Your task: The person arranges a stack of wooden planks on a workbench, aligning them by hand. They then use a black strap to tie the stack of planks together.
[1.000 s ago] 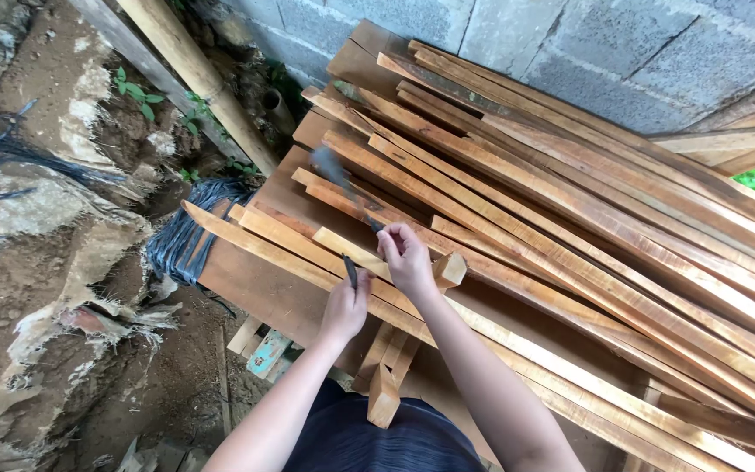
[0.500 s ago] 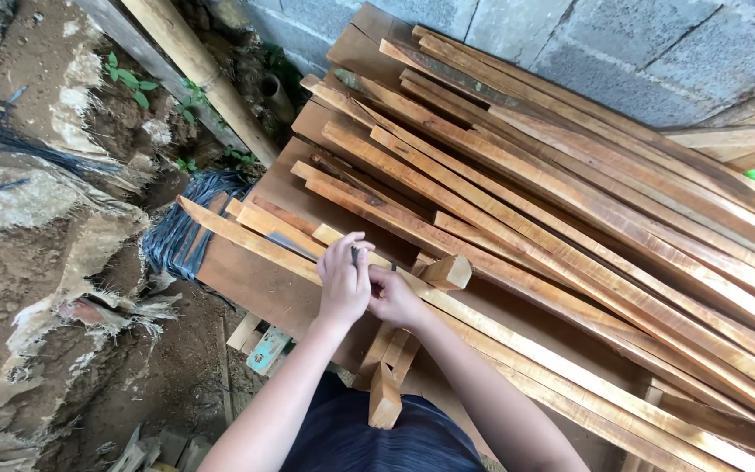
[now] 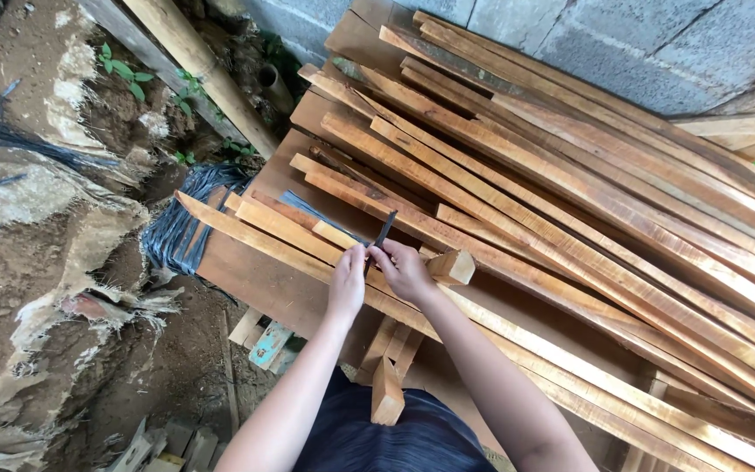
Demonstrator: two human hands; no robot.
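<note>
Looking down from my head, both my hands meet just below the centre of the view, over a stack of long wooden slats (image 3: 570,201) that run from ten o'clock down to four o'clock across a flat board (image 3: 264,284). My left hand (image 3: 348,284) and my right hand (image 3: 405,269) are touching, fingers pinched together on the near end of a thin dark strip (image 3: 384,232), which pokes up toward twelve o'clock from between my fingertips; I judge I use both hands because the strip is too slim for one to steady. Whether it is a blade, a band or a file, I cannot tell. Just at three o'clock of my right hand lies a short wood block (image 3: 452,267), resting on a slat, within easy reach. At nine o'clock of my hands a bundle of dark strips (image 3: 181,227) hangs off the board's edge, close to the bare earth (image 3: 37,288). At six o'clock, near my lap, an offcut (image 3: 386,393) leans under the board. A grey block wall (image 3: 622,44) backs the stack at twelve to two o'clock, so the slats lean and pile against it.
</note>
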